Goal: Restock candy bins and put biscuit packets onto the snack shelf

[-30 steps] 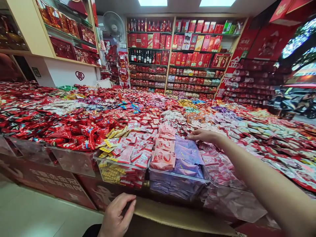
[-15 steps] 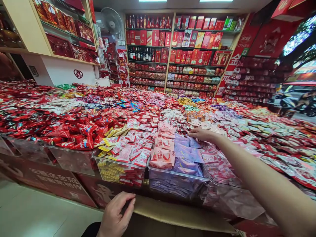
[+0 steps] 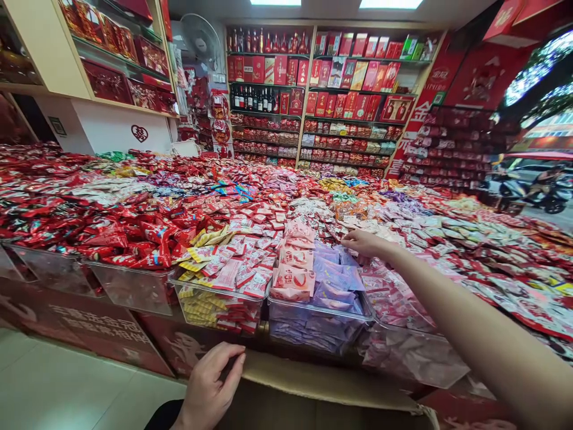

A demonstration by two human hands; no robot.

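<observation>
1. Shop wall, head view: shelves (image 3: 307, 83) of bottles (image 3: 253, 100), red boxes (image 3: 280, 70).
2. Purple packets (image 3: 335, 275): clear bin (image 3: 322, 310), beside pink packets (image 3: 293, 279).
3. Right hand (image 3: 367, 243): at purple packets' far edge, fingers bent; grip indiscernible.
4. Left hand (image 3: 211, 382): loosely closed, beside cardboard flap (image 3: 331, 387).

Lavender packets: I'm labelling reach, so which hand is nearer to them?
Right. The right hand is at the back right of the lavender packets; the left hand is farther off, in front and to their left, by the cardboard flap.
</observation>
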